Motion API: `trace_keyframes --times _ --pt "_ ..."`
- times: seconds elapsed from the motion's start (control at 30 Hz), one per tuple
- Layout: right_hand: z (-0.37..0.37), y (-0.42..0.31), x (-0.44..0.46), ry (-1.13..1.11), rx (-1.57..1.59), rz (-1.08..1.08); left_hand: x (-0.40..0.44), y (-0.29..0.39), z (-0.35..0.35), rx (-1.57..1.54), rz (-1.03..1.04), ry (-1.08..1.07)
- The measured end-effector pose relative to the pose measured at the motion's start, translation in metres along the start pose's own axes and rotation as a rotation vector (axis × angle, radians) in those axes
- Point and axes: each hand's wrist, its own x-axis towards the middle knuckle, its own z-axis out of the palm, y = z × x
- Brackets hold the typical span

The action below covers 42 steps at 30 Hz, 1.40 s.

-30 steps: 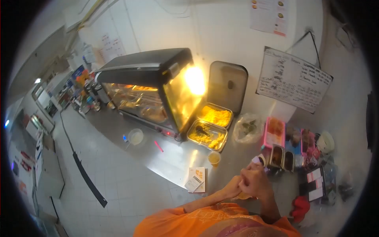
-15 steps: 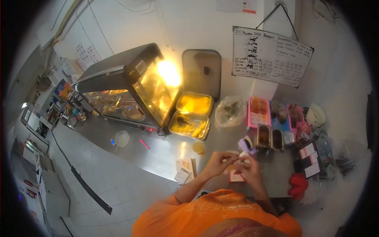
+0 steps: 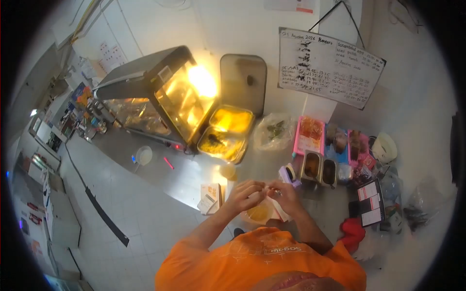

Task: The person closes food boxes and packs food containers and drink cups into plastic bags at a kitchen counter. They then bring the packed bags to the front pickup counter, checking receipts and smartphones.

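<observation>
My left hand [image 3: 246, 196] and my right hand [image 3: 287, 195] meet over the counter, fingers pinched together at the tips. Whatever lies between them is too small to make out. Just below my hands sits a round, clear container [image 3: 258, 213] with something yellow in it, partly covered by my left hand. A red-and-white piece of card or packet [image 3: 281, 213] lies by my right wrist. Left of my left hand is a small white and orange box [image 3: 209, 199]. A small cup of yellowish contents [image 3: 227, 170] stands beyond my left hand.
A lit food warmer [image 3: 145, 97] stands at the back left, beside a tray of yellow food [image 3: 221, 145]. A clear bag of greens [image 3: 275, 132], a pink container [image 3: 309, 136] and metal pans [image 3: 311, 165] line the back. A red cloth item [image 3: 352, 233] lies right.
Both hands have moved left and slightly nearer my body, still pinched together. More of the yellow-filled container now shows below them. The whole view has shifted a little.
</observation>
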Motion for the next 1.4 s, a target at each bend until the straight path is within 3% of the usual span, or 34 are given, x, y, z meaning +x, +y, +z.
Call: trace_keyframes --times 0.1,0.17,0.23,0.33,0.43,0.53,0.57,0.6,0.67,0.77,0.8,0.87,0.93,1.03,1.17,1.27,1.37,1.4 --pt "0.001 -0.016 0.001 -0.009 -0.027 -0.131 0.013 0.014 -0.011 0.247 0.03 -0.08" --pt "0.001 -0.043 0.002 0.022 -0.144 -0.333 0.02 0.025 -0.02 0.388 -0.023 -0.17" --pt "-0.01 -0.064 0.011 0.045 -0.583 -0.619 0.037 0.033 -0.033 0.444 -0.079 -0.283" --pt "-0.021 -0.069 0.026 0.225 -0.879 -0.785 0.031 0.044 -0.043 0.331 -0.113 -0.38" --pt "-0.053 -0.001 0.067 0.273 -0.733 -0.655 -0.012 0.038 -0.044 0.151 -0.148 -0.421" --pt "-0.041 0.06 0.069 0.307 -0.475 -0.366 -0.071 0.011 -0.007 -0.172 -0.644 -0.268" --pt "-0.035 0.068 0.069 0.326 -0.393 -0.266 -0.075 -0.005 0.0 -0.215 -0.66 -0.246" --pt "-0.031 0.072 0.072 0.232 -0.364 -0.171 -0.071 -0.008 0.011 -0.405 -0.898 -0.125" --pt "-0.029 0.081 0.084 0.059 -0.295 0.032 -0.063 -0.02 0.027 -0.547 -1.076 -0.087" --pt "-0.037 0.091 0.092 -0.048 -0.701 -0.264 -0.08 -0.081 0.057 -0.58 -1.041 -0.25" --pt "-0.039 0.089 0.083 -0.019 -0.784 -0.227 -0.078 -0.098 0.056 -0.406 -0.967 -0.318" --pt "-0.041 0.08 0.067 0.034 -0.945 -0.164 -0.075 -0.117 0.073 -0.391 -1.015 -0.215" --pt "-0.057 0.091 0.049 0.155 -0.495 -0.03 -0.074 -0.132 0.087 -0.238 -1.093 -0.239" --pt "-0.091 0.107 0.003 0.307 -0.139 0.009 -0.102 -0.157 0.124 -0.054 -1.122 -0.239" --pt "-0.124 0.164 -0.073 0.424 -0.24 0.151 -0.158 -0.16 0.172 0.141 -1.142 -0.147" --pt "-0.13 0.176 -0.11 0.439 -0.251 0.265 -0.149 -0.153 0.18 0.027 -1.37 0.015" --pt "-0.134 0.191 -0.123 0.45 -0.276 0.422 -0.151 -0.161 0.185 0.117 -1.078 -0.035" --pt "-0.137 0.199 -0.125 0.435 -0.383 0.464 -0.154 -0.164 0.181 0.164 -1.07 -0.152"
